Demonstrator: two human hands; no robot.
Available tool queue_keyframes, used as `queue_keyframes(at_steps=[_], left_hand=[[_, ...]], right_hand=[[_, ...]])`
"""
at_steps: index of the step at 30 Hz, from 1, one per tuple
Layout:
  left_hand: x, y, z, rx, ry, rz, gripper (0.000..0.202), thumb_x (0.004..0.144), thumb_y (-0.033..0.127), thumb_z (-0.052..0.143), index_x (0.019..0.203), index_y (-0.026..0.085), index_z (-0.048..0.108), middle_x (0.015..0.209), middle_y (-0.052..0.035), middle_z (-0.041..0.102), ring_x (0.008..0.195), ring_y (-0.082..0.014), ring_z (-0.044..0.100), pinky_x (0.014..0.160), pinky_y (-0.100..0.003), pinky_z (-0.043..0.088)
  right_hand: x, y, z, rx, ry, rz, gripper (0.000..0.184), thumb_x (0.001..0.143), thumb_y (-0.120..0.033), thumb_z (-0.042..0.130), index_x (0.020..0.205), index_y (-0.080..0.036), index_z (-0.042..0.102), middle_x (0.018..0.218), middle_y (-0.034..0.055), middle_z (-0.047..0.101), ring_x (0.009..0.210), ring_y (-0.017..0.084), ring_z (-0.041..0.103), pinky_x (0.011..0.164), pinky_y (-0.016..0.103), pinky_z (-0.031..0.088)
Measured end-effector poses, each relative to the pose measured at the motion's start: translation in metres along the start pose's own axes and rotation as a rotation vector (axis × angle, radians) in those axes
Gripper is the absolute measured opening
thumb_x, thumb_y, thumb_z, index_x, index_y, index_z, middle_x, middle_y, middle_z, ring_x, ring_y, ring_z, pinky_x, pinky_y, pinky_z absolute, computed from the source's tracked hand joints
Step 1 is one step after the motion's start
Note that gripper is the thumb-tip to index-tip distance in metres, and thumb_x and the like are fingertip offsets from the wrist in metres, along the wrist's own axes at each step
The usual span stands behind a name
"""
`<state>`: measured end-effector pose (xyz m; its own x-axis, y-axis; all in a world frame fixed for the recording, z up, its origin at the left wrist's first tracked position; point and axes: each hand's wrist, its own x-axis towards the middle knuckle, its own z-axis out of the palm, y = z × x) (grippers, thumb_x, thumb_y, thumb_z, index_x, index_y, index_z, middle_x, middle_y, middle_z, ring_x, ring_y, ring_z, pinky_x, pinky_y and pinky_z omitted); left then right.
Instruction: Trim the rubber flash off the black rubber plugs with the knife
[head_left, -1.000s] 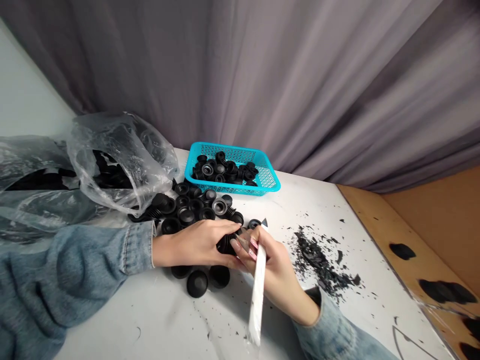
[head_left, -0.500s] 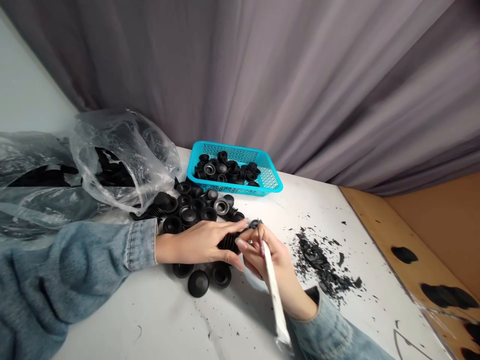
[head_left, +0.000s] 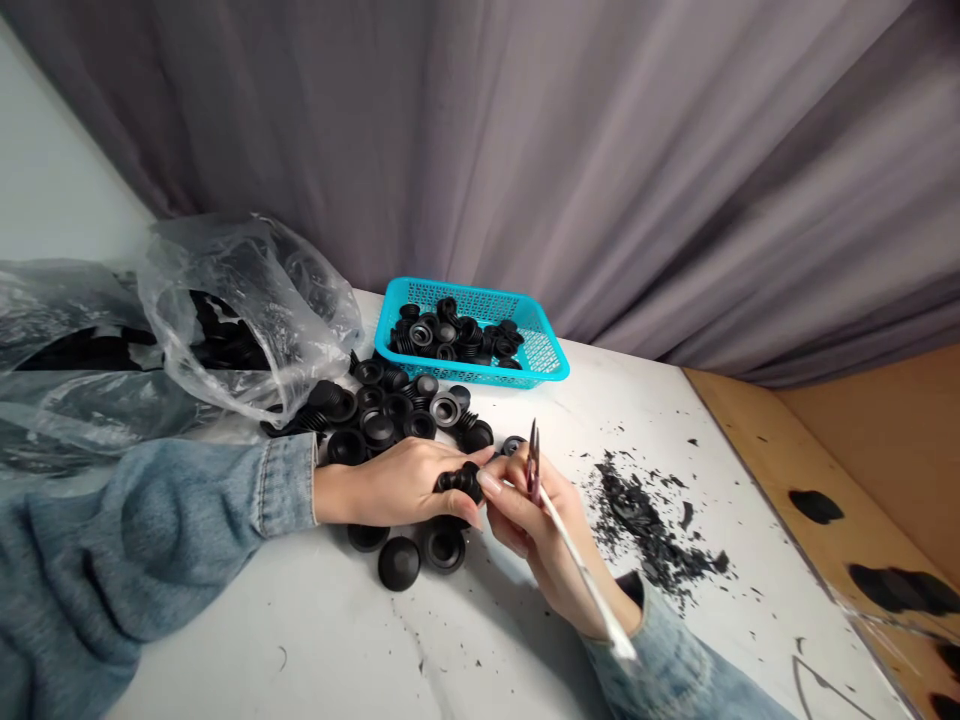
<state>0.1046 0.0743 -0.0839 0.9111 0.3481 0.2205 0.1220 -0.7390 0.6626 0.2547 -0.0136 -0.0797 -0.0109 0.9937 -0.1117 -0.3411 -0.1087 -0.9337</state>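
A black ribbed rubber plug [head_left: 461, 483] sits in the grip of my left hand [head_left: 405, 482], between thumb and fingers. My right hand [head_left: 551, 515] is closed around a slim pointed tool [head_left: 581, 570] with a white-wrapped handle and a dark reddish tip that points up and away; its exact kind is unclear. The right thumb and fingertips touch the right end of the plug. Below and behind my left hand lie several more black rubber plugs [head_left: 400, 563], some dome side up, others showing a ringed hollow.
A blue mesh basket [head_left: 551, 368] with black plugs stands at the back. On the left, a clear plastic bag [head_left: 247, 300] lies open with black parts inside. Black rubber scraps [head_left: 645, 525] are scattered right of my right hand. Brown board [head_left: 757, 470] lies beyond the white table.
The tool has swung in my right hand: its tip now stands clear of the fingers and its handle end has moved right. The plug shows more plainly between my hands.
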Motion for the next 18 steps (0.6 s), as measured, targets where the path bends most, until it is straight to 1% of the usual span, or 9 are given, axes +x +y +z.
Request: queue_keyframes(at_steps=[2,4,6,7,9,11,13,15,18], left_hand=[[-0.0008,0.0002,0.0003,0.015,0.015,-0.003,0.081,0.082,0.068,0.018,0.117,0.006,0.057,0.112,-0.0194,0.064,0.102,-0.0254,0.062,0.089,-0.034,0.047],[-0.0019,-0.0002,0.0013,0.033,0.032,-0.003,0.08,0.083,0.066,0.018,0.127,0.006,0.049,0.12,-0.0203,0.059,0.106,-0.0252,0.06,0.088,-0.033,0.048],[-0.0031,-0.0009,0.0028,0.049,0.051,-0.006,0.082,0.084,0.066,0.018,0.134,0.005,0.039,0.12,-0.0211,0.058,0.105,-0.0253,0.06,0.087,-0.033,0.048],[-0.0037,-0.0012,0.0036,0.055,0.055,-0.015,0.085,0.083,0.067,0.017,0.137,0.003,0.034,0.115,-0.0212,0.061,0.101,-0.0253,0.062,0.083,-0.033,0.049],[-0.0045,-0.0017,0.0051,0.066,0.053,-0.051,0.09,0.083,0.068,0.014,0.14,0.0,0.022,0.096,-0.0179,0.068,0.085,-0.024,0.066,0.073,-0.031,0.051],[-0.0052,-0.0018,0.006,0.08,0.047,-0.097,0.09,0.084,0.068,0.014,0.143,-0.001,0.011,0.078,-0.0108,0.069,0.069,-0.0208,0.065,0.064,-0.028,0.05],[-0.0057,-0.0016,0.0061,0.094,0.044,-0.131,0.089,0.085,0.066,0.016,0.143,0.0,0.006,0.07,-0.0062,0.066,0.06,-0.0182,0.062,0.059,-0.025,0.048],[-0.0061,-0.0015,0.0052,0.088,0.033,-0.149,0.089,0.086,0.066,0.017,0.143,-0.001,0.006,0.067,-0.0052,0.066,0.055,-0.0172,0.06,0.056,-0.024,0.047],[-0.0061,-0.0013,0.0035,0.039,0.014,-0.137,0.081,0.088,0.063,0.016,0.141,0.003,0.022,0.075,-0.008,0.069,0.059,-0.017,0.062,0.06,-0.025,0.048]], right_hand=[[-0.0009,-0.003,0.002,0.059,-0.006,0.023,0.04,0.075,-0.031,0.067,0.065,-0.02,0.03,0.06,-0.0076,0.046,0.038,0.0,0.024,0.036,0.018,0.014],[-0.0017,-0.0044,0.003,0.101,-0.02,0.048,0.039,0.076,-0.031,0.066,0.065,-0.02,0.03,0.061,-0.0077,0.046,0.038,0.0,0.022,0.036,0.018,0.014],[-0.0021,-0.0037,0.003,0.128,-0.039,0.067,0.039,0.076,-0.031,0.065,0.066,-0.02,0.029,0.06,-0.008,0.046,0.038,0.0,0.022,0.037,0.018,0.014],[-0.0021,-0.0028,0.0027,0.139,-0.044,0.073,0.038,0.077,-0.03,0.065,0.066,-0.02,0.029,0.061,-0.0082,0.047,0.038,0.001,0.022,0.037,0.018,0.014],[-0.002,-0.0003,0.0016,0.163,-0.051,0.093,0.037,0.077,-0.03,0.064,0.067,-0.021,0.029,0.061,-0.0089,0.046,0.038,0.001,0.022,0.037,0.018,0.015],[-0.0016,0.0021,0.0005,0.192,-0.056,0.121,0.036,0.079,-0.03,0.062,0.068,-0.021,0.029,0.063,-0.0092,0.047,0.037,0.0,0.021,0.037,0.017,0.016],[-0.0015,0.0034,0.0002,0.213,-0.059,0.141,0.035,0.081,-0.029,0.061,0.069,-0.021,0.029,0.064,-0.009,0.049,0.037,0.0,0.021,0.037,0.017,0.016],[-0.0019,0.0035,0.0012,0.214,-0.056,0.146,0.035,0.081,-0.029,0.061,0.069,-0.021,0.029,0.065,-0.0088,0.049,0.037,0.0,0.021,0.037,0.017,0.016],[-0.0029,0.0019,0.004,0.16,-0.036,0.126,0.035,0.08,-0.033,0.062,0.069,-0.021,0.031,0.063,-0.0087,0.045,0.038,0.001,0.021,0.038,0.017,0.018]])
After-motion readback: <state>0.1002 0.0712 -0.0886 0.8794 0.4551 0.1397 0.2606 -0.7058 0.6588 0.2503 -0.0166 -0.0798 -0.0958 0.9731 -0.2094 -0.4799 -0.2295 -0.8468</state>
